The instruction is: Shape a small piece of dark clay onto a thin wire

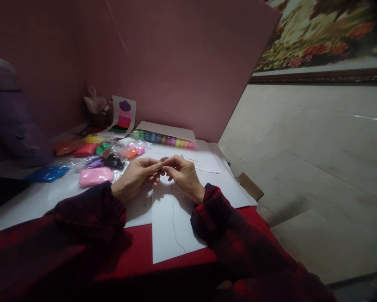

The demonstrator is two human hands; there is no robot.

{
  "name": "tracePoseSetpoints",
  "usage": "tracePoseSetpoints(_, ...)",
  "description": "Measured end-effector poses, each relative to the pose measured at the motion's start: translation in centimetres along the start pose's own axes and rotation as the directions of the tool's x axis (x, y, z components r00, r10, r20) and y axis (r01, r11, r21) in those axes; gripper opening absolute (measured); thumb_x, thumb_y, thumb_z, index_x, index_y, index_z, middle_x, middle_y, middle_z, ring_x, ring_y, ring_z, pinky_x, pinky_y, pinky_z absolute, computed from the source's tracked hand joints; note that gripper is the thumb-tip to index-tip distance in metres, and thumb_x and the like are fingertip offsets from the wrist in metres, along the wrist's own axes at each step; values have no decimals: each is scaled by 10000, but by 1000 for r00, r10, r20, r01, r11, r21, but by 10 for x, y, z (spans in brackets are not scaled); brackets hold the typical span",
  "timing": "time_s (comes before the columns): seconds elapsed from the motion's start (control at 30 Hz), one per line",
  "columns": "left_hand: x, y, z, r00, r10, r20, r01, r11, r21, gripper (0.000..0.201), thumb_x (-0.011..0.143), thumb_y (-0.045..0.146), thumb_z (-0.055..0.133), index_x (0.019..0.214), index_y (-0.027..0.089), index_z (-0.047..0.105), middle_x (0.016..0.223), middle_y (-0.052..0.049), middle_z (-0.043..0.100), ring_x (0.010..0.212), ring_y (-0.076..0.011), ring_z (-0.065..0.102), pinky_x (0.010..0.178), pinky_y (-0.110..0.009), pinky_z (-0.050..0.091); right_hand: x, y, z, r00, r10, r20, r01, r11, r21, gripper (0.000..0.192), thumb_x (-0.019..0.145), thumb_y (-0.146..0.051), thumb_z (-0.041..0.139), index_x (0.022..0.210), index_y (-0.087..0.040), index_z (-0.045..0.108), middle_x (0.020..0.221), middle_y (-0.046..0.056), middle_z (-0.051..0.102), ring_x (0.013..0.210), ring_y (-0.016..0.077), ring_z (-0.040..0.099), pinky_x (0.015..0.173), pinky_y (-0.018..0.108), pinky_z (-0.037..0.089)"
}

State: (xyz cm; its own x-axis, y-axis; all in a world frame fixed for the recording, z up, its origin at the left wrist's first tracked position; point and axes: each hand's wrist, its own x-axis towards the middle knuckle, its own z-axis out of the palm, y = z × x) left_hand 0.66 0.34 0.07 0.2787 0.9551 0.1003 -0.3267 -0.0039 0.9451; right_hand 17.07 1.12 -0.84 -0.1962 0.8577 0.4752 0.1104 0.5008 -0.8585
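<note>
My left hand and my right hand meet fingertip to fingertip over a white sheet of paper. Both are closed in a pinch, and what lies between the fingers is too small or hidden to name. A small dark brown patch shows just beyond the fingertips; I cannot tell whether it is held or rests on the paper. One wavy pencil line runs down the sheet towards its near edge. Left of my left hand lie a pink clay packet and a black clay packet.
More packets, including a blue one and a red one, spread leftward. Behind stand a box of coloured clay and a sheet with coloured shapes. A purple bottle-like object is far left. Red cloth covers the near edge.
</note>
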Motion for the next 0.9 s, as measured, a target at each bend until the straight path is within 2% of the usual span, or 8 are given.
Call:
tracePoseSetpoints(0.3,2,-4,-2,999,26,-30,-24,998,53,367,588,392,932,701,127,706,576,-20,633,475,-104,557,453,-213,450,-1,-2,0,1000,-11,15,12,1000,-15,98,823,-258,706,788,-183,653,706,-6,688,611,113,622,536,240,515)
tracePoseSetpoints(0.53,2,-3,0,997,60,-53,-55,995,84,424,565,438,933,674,124,670,565,-10,616,458,-98,535,435,-215,430,-2,-3,0,998,-56,22,57,996,-72,130,842,-291,708,791,-185,652,733,8,701,649,124,635,616,267,524)
tracePoseSetpoints(0.67,2,-4,0,992,88,-87,-78,991,108,442,565,463,925,673,124,663,546,0,603,450,-93,521,428,-211,420,-2,-4,0,997,-73,5,73,991,-108,147,829,-300,703,767,-185,637,728,5,687,622,116,598,583,253,503)
tracePoseSetpoints(0.9,6,-9,-6,981,113,-159,-100,991,89,432,599,450,915,737,112,684,630,-17,661,473,-84,541,449,-210,455,-1,-3,-1,995,-92,-26,87,986,-143,162,821,-317,691,749,-191,618,695,-11,635,598,109,558,550,244,480)
